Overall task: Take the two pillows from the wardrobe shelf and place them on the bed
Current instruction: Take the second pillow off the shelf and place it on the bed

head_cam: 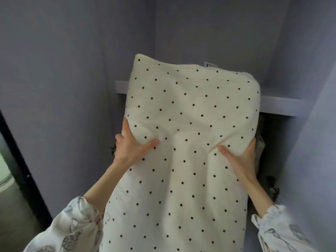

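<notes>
A cream pillow with black dots (pixel 189 115) fills the middle of the view, held on end in front of the wardrobe shelf (pixel 283 105). My left hand (pixel 132 146) grips its left edge, thumb pressed into the fabric. My right hand (pixel 240 157) grips its right edge the same way. The pillow's top reaches above the shelf board and its bottom runs out of the frame below. A small white tag (pixel 209 64) peeks out behind its top edge. A second pillow is not clearly visible.
Grey wardrobe walls (pixel 54 79) close in on the left, back and right. Dark patterned items (pixel 272 190) sit under the shelf at the right. A black door frame edge (pixel 20 170) runs down the far left.
</notes>
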Tool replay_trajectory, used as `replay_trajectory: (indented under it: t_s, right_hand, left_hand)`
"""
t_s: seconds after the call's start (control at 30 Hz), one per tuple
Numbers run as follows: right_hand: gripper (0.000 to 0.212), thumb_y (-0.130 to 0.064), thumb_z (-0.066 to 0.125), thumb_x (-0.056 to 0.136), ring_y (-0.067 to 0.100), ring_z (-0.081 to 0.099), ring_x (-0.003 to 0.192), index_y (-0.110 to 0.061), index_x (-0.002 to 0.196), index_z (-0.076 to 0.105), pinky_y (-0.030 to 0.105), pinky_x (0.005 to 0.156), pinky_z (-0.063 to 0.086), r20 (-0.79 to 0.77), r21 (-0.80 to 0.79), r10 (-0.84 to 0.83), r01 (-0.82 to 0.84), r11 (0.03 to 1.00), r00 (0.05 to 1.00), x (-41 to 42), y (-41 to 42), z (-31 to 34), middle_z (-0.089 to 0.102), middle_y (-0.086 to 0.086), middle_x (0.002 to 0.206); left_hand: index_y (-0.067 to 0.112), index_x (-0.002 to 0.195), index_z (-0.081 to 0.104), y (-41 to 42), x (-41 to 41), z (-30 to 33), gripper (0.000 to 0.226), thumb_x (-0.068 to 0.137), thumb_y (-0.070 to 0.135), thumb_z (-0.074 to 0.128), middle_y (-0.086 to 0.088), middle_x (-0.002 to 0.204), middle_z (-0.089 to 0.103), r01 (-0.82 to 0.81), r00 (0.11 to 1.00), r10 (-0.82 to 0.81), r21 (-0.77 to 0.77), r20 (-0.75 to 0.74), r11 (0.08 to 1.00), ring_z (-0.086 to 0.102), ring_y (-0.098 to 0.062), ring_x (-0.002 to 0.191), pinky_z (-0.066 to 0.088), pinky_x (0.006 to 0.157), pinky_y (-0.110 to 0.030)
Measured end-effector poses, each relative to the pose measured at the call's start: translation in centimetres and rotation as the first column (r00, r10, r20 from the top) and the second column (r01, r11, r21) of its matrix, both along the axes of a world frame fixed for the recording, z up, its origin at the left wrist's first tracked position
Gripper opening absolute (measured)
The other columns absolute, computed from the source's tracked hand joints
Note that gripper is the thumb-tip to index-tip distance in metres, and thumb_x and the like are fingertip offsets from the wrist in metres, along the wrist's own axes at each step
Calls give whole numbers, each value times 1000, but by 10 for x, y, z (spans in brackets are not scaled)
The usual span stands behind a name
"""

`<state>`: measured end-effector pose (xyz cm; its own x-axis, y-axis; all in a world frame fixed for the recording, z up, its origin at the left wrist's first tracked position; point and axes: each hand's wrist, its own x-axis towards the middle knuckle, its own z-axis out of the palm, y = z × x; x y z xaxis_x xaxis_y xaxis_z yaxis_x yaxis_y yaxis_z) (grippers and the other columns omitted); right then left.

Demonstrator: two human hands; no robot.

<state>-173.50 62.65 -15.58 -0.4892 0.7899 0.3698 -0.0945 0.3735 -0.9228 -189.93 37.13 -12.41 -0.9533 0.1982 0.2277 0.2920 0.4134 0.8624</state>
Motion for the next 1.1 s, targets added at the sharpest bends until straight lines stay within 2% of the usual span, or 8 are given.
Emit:
replay_trajectory:
  t_s: [0.37, 0.47, 0.6, 0.73, 0.8, 0.83, 0.93, 1.1]
  right_hand:
    - [107, -25, 86, 61, 17, 39, 133, -23, 145, 19, 44, 112, 32, 185, 10, 225, -230, 973, 957, 79, -107, -97, 38, 0, 146]
    - [108, -22, 85, 63, 17, 40, 133, -20, 146, 16, 43, 112, 32, 234, -24, 281, -283, 959, 931, 98, -144, -124, 36, 2, 148]
    - [108, -25, 85, 63, -2, 39, 123, -24, 147, 16, 19, 104, 31, 236, -31, 329, -331, 943, 914, 114, -202, -149, 34, -5, 146]
    - [108, -26, 85, 63, 2, 40, 129, -28, 146, 16, 25, 108, 33, 220, -86, 457, -450, 889, 862, 123, -265, -164, 36, -9, 145]
    - [108, -25, 84, 63, -17, 42, 117, -32, 146, 16, 5, 97, 34, 206, -98, 509, -500, 860, 836, 123, -298, -169, 37, -18, 135]
    - [107, -24, 84, 63, -16, 44, 116, -31, 146, 16, 7, 98, 35, 204, -104, 527, -517, 850, 825, 121, -315, -172, 37, -16, 134]
    - [109, -22, 84, 64, 17, 41, 130, -27, 147, 14, 38, 111, 33, 224, -126, 601, -589, 798, 767, 107, -364, -172, 36, 0, 143]
    - [107, -21, 85, 64, 16, 39, 133, -15, 147, 17, 24, 109, 31, 172, -96, 746, -743, 663, 644, 65, -448, -165, 36, 6, 147]
  left_hand:
    - [65, 127, 5, -127, 152, -127, 113, 43, 58, 79, 2, 107, 36, -288, 948, 268, 100, 173, 952, 49, -21, 92, 52, 81, -48]
    - [67, 126, 7, -169, 188, -157, 111, 44, 54, 80, 0, 108, 37, -332, 931, 306, 109, 201, 937, 44, -12, 92, 48, 77, -39]
    - [65, 129, 7, -235, 227, -181, 111, 47, 51, 80, -2, 111, 38, -376, 909, 348, 90, 228, 922, 37, -1, 90, 46, 80, -37]
    - [60, 133, 6, -304, 258, -189, 113, 49, 50, 81, -3, 114, 39, -452, 878, 428, 75, 215, 889, 33, 11, 89, 38, 78, -29]
    - [58, 134, 6, -340, 270, -188, 114, 48, 51, 80, -5, 113, 38, -497, 855, 478, 55, 202, 866, 35, 6, 87, 37, 75, -26]
    - [57, 135, 6, -357, 276, -186, 115, 48, 52, 80, -5, 113, 37, -520, 842, 503, 45, 193, 853, 35, 3, 87, 37, 74, -25]
    - [54, 136, 5, -408, 290, -183, 116, 47, 53, 80, -4, 113, 35, -594, 795, 584, 19, 163, 804, 39, -10, 90, 38, 81, -30]
    - [56, 136, 4, -483, 301, -176, 118, 47, 53, 81, -2, 112, 33, -738, 668, 729, 11, 147, 674, 41, -22, 102, 40, 89, -36]
